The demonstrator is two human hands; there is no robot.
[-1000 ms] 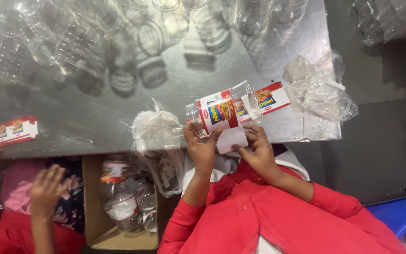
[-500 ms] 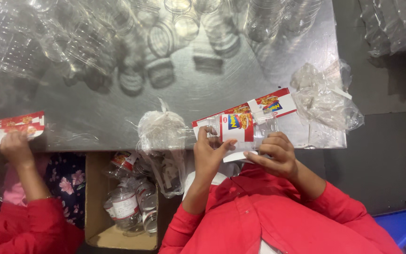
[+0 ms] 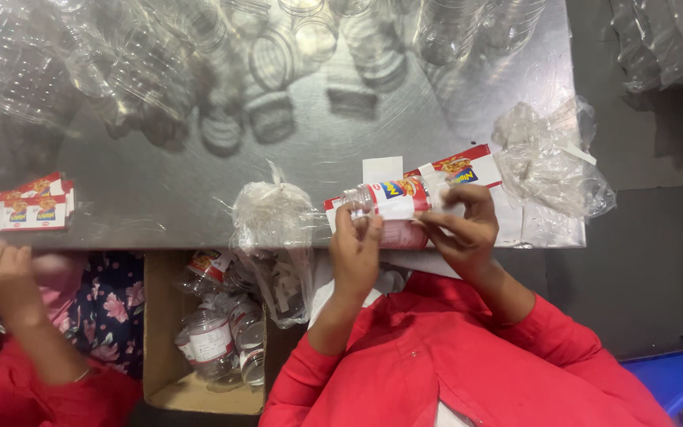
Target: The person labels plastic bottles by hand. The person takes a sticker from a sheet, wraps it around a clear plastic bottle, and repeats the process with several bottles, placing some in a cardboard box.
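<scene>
Pressing a printed label around one clear bottle (image 3: 385,204), the left hand (image 3: 355,251) and right hand (image 3: 462,229) grasp it with clenched fingers at the near edge of the bench (image 3: 160,213). Labelling of this bottle looks partly done. Several labelled bottles lie in one cardboard box (image 3: 164,348); many unlabelled bottles (image 3: 278,55) wait beyond. One label stack (image 3: 21,207) lies near a co-worker's hand (image 3: 5,277).

A shiny metal worktop (image 3: 436,126) fills the upper frame, reflecting overhead light. Grey floor (image 3: 650,261) lies at the right; a cardboard box (image 3: 164,348) stands below the worktop's edge, lower left.
</scene>
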